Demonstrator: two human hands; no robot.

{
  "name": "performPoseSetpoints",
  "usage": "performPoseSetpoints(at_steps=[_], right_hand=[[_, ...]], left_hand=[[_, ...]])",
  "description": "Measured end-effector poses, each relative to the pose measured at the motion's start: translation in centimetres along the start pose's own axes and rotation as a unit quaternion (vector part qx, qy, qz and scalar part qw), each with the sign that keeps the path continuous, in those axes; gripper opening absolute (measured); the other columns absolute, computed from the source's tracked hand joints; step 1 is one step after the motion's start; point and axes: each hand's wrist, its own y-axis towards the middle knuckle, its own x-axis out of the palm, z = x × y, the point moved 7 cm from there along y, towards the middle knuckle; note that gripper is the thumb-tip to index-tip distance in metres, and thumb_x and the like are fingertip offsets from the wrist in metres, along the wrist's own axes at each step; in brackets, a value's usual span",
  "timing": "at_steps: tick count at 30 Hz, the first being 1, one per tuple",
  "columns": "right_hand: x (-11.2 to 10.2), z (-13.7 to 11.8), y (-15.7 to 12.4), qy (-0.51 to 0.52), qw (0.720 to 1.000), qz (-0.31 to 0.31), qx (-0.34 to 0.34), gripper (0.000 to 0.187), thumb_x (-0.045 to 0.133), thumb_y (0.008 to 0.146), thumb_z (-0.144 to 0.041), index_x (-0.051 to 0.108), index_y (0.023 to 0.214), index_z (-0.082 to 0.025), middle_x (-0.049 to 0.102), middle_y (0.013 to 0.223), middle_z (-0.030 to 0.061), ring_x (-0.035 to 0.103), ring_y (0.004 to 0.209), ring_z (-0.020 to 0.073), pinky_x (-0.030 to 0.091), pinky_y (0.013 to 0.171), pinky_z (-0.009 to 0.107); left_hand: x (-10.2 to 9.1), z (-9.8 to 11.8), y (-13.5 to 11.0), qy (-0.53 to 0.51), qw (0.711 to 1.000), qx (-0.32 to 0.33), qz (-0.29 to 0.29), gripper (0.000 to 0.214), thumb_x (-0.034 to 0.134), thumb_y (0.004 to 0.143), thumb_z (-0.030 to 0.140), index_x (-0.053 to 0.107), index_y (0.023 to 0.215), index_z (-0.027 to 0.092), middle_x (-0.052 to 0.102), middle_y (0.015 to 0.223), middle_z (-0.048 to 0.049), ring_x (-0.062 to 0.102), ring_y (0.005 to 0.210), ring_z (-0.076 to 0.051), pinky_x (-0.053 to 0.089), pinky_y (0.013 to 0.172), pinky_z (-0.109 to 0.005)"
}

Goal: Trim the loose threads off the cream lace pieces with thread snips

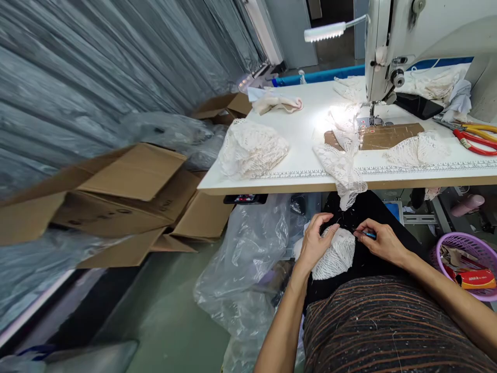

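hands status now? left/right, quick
Left hand: grip closed on the white lace piece in the lap.
Right hand: grip pinched shut on a small blue tool, tip at the lace.

Machine lamp (325, 31) glares on the table (303, 150); left edge blurred, warped.
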Motion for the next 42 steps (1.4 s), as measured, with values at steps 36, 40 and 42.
performPoseSetpoints(at_steps=[36,40,42], right_hand=[[0.9,-10.5,-4.0,0.257,0.942,-0.115,-0.184,0.011,0.057,0.072,-0.011,0.052,0.069,-0.019,0.053,0.073,-0.001,0.047,0.064,0.0103,0.038,0.058,0.022],[2.0,-8.2,-4.2,0.317,0.933,-0.167,-0.043,0.014,0.057,0.079,-0.025,0.046,0.07,-0.021,0.045,0.059,-0.0056,0.041,0.048,0.0075,0.032,0.046,0.02],[2.4,-6.6,-4.0,0.33,0.924,-0.191,0.016,0.021,0.058,0.081,-0.035,0.045,0.071,-0.021,0.043,0.054,-0.0074,0.04,0.041,0.0068,0.03,0.041,0.02]], left_hand=[[-1.3,3.7,-1.3,-0.102,0.992,-0.073,-0.024,0.055,0.055,0.084,0.068,0.063,0.064,0.017,0.063,0.065,-0.003,0.059,0.069,-0.019,0.048,0.068,-0.03],[2.7,2.0,-5.3,-0.328,0.901,-0.219,-0.18,0.075,0.043,0.079,0.083,0.073,0.084,0.014,0.069,0.071,-0.008,0.063,0.068,-0.021,0.049,0.065,-0.031],[3.8,2.3,-6.6,-0.419,0.851,-0.243,-0.205,0.077,0.054,0.072,0.083,0.073,0.099,0.014,0.071,0.077,-0.0085,0.063,0.065,-0.019,0.048,0.062,-0.029]])
